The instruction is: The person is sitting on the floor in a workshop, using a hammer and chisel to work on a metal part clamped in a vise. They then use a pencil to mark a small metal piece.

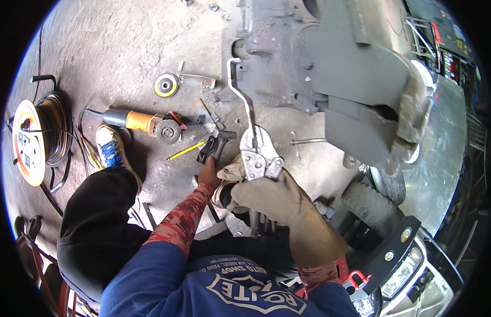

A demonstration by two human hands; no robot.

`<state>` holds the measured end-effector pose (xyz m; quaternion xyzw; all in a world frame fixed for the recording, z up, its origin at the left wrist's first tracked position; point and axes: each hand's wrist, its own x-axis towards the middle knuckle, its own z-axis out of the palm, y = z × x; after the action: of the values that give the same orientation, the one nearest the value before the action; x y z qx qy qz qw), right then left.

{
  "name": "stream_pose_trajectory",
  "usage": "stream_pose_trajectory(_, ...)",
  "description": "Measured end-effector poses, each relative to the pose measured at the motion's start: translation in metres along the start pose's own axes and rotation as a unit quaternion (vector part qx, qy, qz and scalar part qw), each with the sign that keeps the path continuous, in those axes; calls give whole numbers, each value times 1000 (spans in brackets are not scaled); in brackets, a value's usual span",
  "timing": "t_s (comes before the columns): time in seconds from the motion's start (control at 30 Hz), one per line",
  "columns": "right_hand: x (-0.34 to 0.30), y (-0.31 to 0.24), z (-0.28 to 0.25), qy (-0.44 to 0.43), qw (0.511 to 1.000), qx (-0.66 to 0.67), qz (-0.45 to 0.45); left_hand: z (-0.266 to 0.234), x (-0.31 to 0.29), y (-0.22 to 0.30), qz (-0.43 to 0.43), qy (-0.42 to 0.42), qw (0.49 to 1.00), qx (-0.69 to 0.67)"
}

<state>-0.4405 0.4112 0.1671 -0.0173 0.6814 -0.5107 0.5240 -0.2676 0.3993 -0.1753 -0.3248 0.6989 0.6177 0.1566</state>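
Gripping one locking pliers (261, 156), gloved right hand (277, 198), bare left hand (208, 173) fingers hidden, one angle grinder (142, 122)

Grinder (145, 122) lies left of pliers (260, 156) (cable reel (30, 141) farther left).

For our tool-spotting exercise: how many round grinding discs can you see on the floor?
2. One loose disc with a yellow ring lies flat on the concrete at upper left; a dark disc is mounted on the orange angle grinder just below it. Others may be hidden.
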Motion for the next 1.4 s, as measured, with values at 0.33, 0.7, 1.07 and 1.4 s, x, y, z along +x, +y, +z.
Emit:
stream_pose_trajectory(0.33, -43, -24, 1, 24, 989, 137, -55, 12, -26, 73, 159, -51, 983, -73)
stream_pose_trajectory(0.7, -152, -57, -39, 321, 863, -335, -198, -212, -169, 257, 155, -63, 976, -136)
stream_pose_trajectory(1.07, -190, -80, -45, 349, 842, -411, 8, -331, -214, 231, 78, -27, 971, -223)
stream_pose_trajectory(1.4, -207, -74, -11, 291, 918, -249, 98, -299, -194, 225, 9, -78, 986, -149)
